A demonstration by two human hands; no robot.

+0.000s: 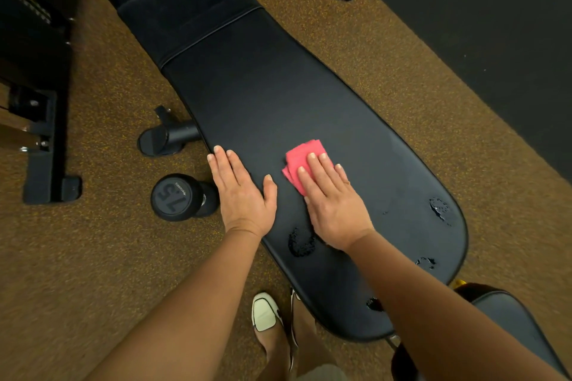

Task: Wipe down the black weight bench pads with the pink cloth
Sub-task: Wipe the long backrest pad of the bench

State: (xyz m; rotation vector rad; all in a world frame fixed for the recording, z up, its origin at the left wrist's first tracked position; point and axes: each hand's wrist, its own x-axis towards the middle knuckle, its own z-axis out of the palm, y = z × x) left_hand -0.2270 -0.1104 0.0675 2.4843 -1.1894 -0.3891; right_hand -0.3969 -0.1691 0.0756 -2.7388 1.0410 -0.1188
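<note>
**While the cloth sat mid-pad, both hands lay flat**

While the right hand (332,204) pressed flat on the folded pink cloth (301,161), fingers spread and not pinching, the cloth lay on the long black pad (278,96), roughly at its middle and nearer the person's end. The left hand (244,192) rested open, palm down, on the pad's left edge, just beside the cloth but not touching it. Wet patches (301,241) showed on the pad behind the right wrist and out toward its rounded end. A second pad (507,315) sat at the lower right. On the speckled floor (93,257) a dumbbell (176,196) marked 15 stood near the left hand, and a pale shoe (264,312) showed below.
</note>
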